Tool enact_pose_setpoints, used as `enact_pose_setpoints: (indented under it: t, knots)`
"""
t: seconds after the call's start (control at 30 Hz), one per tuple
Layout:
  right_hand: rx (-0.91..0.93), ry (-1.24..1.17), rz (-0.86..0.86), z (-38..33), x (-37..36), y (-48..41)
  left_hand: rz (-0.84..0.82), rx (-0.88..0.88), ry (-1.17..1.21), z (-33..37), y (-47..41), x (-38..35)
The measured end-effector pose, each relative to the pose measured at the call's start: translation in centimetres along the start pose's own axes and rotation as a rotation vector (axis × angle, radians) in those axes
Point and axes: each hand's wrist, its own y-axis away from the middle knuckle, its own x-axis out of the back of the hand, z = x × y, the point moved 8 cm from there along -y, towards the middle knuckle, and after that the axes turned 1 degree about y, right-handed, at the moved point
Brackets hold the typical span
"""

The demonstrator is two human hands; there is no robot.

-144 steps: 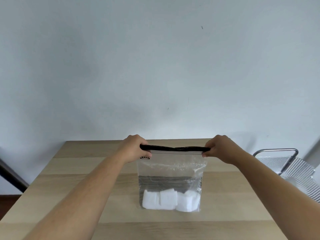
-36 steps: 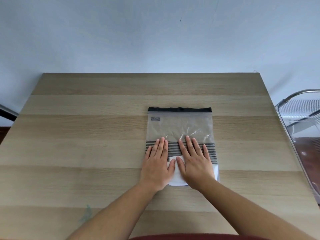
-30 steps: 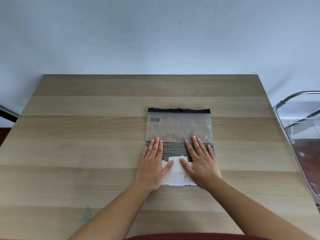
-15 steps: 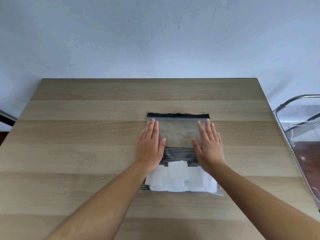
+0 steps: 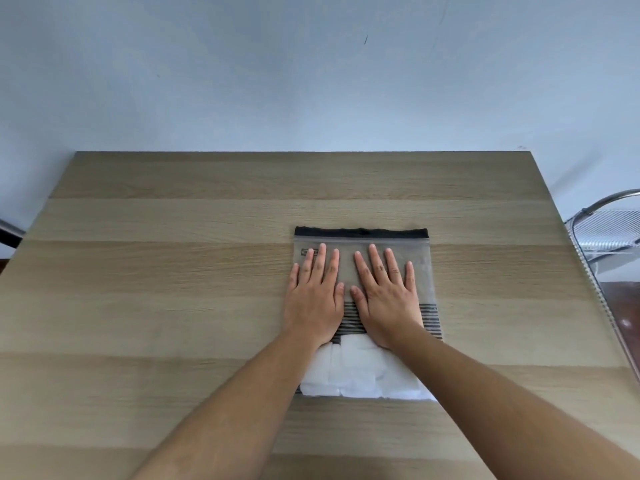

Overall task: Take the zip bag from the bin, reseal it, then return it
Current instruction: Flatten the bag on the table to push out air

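Note:
The clear zip bag (image 5: 424, 275) lies flat on the wooden table (image 5: 173, 271), its black zip strip (image 5: 362, 232) at the far end. White blocks (image 5: 356, 375) fill its near end, below a band of black stripes. My left hand (image 5: 317, 294) and my right hand (image 5: 386, 292) press palm-down side by side on the bag's clear middle, fingers spread and pointing at the zip strip. The fingertips stop just short of the strip. Neither hand grips anything.
A clear wire-rimmed bin (image 5: 609, 237) stands off the table's right edge. A pale wall runs behind the table's far edge. A dark object (image 5: 8, 232) shows at the far left edge.
Both hands have slid forward along the bag from its near end toward the zip strip, and have come together from the bag's sides. The white blocks are uncovered now.

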Motion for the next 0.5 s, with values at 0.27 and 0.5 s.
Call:
enact_pose_setpoints:
  t: [0.27, 0.5]
  knots:
    - [0.017, 0.034, 0.027, 2.5, 0.7, 0.0, -0.014, -0.001, -0.033, -1.4, -0.4, 0.2]
    - [-0.112, 0.025, 0.05, 9.2, 1.7, 1.4, -0.028, 0.068, -0.047, -5.2, 0.1, 0.7]
